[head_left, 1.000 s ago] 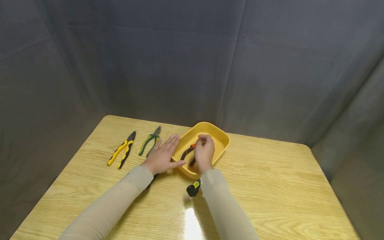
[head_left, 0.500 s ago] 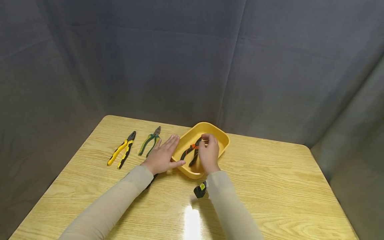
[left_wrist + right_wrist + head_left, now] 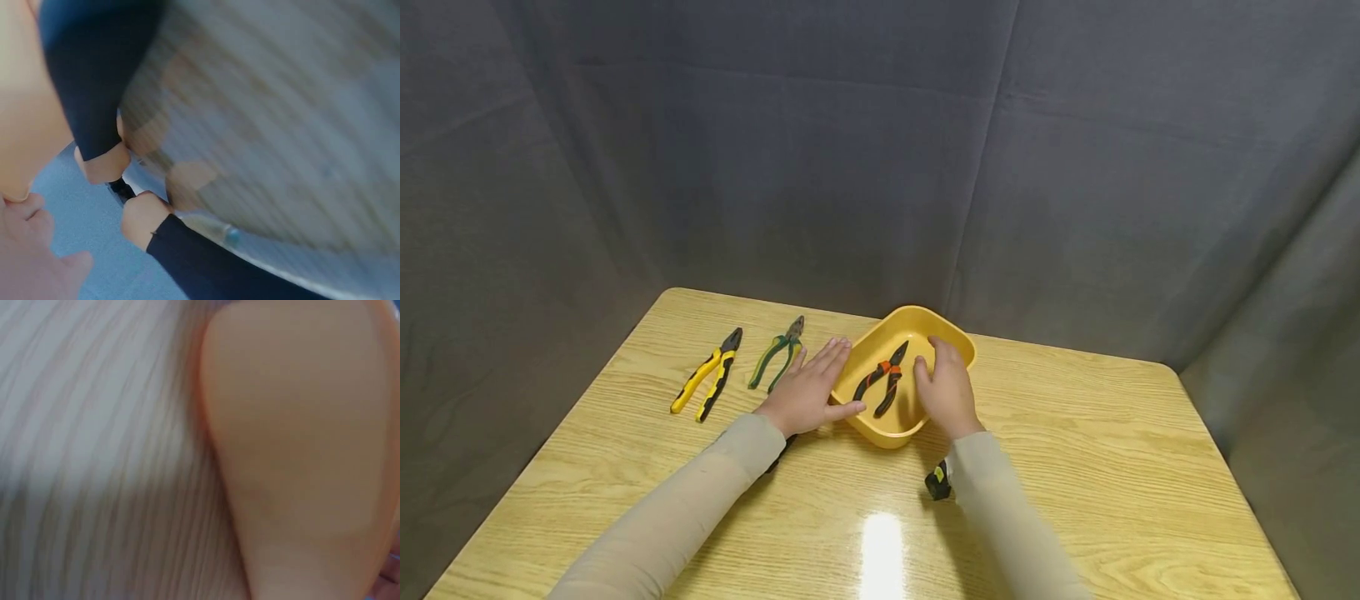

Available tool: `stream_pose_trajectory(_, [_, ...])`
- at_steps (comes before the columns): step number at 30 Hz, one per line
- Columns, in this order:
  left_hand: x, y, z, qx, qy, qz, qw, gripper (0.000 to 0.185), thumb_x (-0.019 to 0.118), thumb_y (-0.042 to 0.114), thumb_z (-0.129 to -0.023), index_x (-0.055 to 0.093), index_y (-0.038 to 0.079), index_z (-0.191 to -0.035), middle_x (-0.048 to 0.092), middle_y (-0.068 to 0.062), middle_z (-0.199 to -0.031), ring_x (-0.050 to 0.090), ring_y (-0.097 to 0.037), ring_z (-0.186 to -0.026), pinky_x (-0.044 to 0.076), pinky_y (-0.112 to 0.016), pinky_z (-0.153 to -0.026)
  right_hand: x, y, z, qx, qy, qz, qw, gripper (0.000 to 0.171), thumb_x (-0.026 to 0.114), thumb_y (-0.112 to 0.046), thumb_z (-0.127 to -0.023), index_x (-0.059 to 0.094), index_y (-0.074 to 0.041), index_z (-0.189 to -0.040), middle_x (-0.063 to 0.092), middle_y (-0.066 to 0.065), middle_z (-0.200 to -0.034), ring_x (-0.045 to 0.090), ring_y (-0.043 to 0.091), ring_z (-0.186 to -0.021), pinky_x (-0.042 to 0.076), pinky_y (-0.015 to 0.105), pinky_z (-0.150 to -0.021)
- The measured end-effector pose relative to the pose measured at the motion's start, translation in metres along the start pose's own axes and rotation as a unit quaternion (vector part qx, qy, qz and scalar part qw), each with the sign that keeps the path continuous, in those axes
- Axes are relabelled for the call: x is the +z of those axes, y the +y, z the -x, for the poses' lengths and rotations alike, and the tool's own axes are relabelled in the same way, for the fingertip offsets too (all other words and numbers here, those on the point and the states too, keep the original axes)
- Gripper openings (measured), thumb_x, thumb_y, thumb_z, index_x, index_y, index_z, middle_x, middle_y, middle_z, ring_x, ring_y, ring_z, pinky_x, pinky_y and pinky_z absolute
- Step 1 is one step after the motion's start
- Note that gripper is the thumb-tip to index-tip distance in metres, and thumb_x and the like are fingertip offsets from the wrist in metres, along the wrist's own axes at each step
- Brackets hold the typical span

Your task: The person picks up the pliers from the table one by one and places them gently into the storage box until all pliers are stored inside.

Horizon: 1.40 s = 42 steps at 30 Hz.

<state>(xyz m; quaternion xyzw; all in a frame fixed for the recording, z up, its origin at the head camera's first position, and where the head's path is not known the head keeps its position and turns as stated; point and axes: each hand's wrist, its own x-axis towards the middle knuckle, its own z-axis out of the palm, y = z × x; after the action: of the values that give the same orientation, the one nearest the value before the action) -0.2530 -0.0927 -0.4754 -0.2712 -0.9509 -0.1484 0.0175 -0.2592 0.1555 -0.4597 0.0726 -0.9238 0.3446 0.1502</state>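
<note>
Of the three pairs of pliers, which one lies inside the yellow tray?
The black-and-orange pliers: they lie in the yellow tray, between both hands. The yellow-handled and green-handled pairs lie on the table, left of it.

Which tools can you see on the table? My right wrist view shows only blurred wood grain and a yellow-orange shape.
Observer: That shape is the yellow tray; orange-and-black pliers lie inside it.
Operator: Is the right hand gripping them?
Observer: No, the right hand rests open beside them.
Operator: And the left hand?
Observer: The left hand lies flat against the tray's left side; green pliers and yellow pliers lie beyond it.
</note>
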Motion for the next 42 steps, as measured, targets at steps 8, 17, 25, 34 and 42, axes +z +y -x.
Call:
stream_pose_trajectory(8, [0.000, 0.000, 0.000, 0.001, -0.004, 0.005, 1.0000, 0.101, 0.048, 0.072, -0.096, 0.009, 0.006, -0.163, 0.010, -0.009, -0.169, 0.006, -0.023, -0.156, 0.009, -0.057, -0.123, -0.015, 0.020, -0.001, -0.024, -0.045, 0.092, 0.994, 0.056, 0.048, -0.029, -0.106, 0.042, 0.007, -0.148, 0.045, 0.026, -0.150, 0.037, 0.040, -0.144, 0.015, 0.056, -0.122])
stream_pose_trajectory(17, [0.001, -0.001, -0.001, 0.000, -0.002, 0.005, 1.0000, 0.102, 0.046, 0.074, -0.095, 0.009, 0.007, -0.163, 0.009, -0.008, -0.170, 0.005, -0.022, -0.156, 0.008, -0.056, -0.123, -0.027, 0.037, -0.009, -0.018, -0.096, 0.165, 0.981, 0.069, 0.039, -0.044, -0.108, 0.027, 0.002, -0.158, 0.025, 0.019, -0.165, 0.019, 0.037, -0.153, 0.006, 0.060, -0.123])
stream_pose_trajectory(25, [0.001, -0.001, -0.001, 0.004, 0.003, 0.004, 1.0000, 0.102, 0.048, 0.072, -0.095, 0.010, 0.006, -0.163, 0.013, -0.011, -0.169, 0.007, -0.023, -0.156, 0.011, -0.057, -0.123, -0.032, 0.044, -0.016, -0.003, -0.126, 0.187, 0.974, 0.080, 0.031, -0.058, -0.106, 0.017, -0.001, -0.161, 0.014, 0.017, -0.168, 0.010, 0.034, -0.155, 0.003, 0.063, -0.121])
stream_pose_trajectory(34, [0.001, 0.000, 0.000, 0.001, 0.004, 0.006, 1.0000, 0.101, 0.051, 0.069, -0.095, 0.012, 0.005, -0.163, 0.012, -0.010, -0.169, 0.008, -0.024, -0.156, 0.012, -0.058, -0.123, -0.033, 0.053, -0.022, 0.014, -0.164, 0.204, 0.965, 0.090, 0.017, -0.070, -0.102, 0.007, -0.004, -0.163, 0.002, 0.013, -0.169, 0.002, 0.029, -0.156, -0.001, 0.062, -0.121])
stream_pose_trajectory(42, [0.000, 0.000, 0.000, 0.000, 0.001, 0.009, 1.0000, 0.101, 0.051, 0.070, -0.096, 0.011, 0.005, -0.163, 0.011, -0.010, -0.169, 0.008, -0.024, -0.156, 0.010, -0.057, -0.123, -0.034, 0.054, -0.025, 0.012, -0.187, 0.212, 0.959, 0.096, 0.015, -0.075, -0.099, 0.003, -0.005, -0.163, -0.002, 0.012, -0.170, -0.002, 0.027, -0.156, 0.001, 0.062, -0.121])
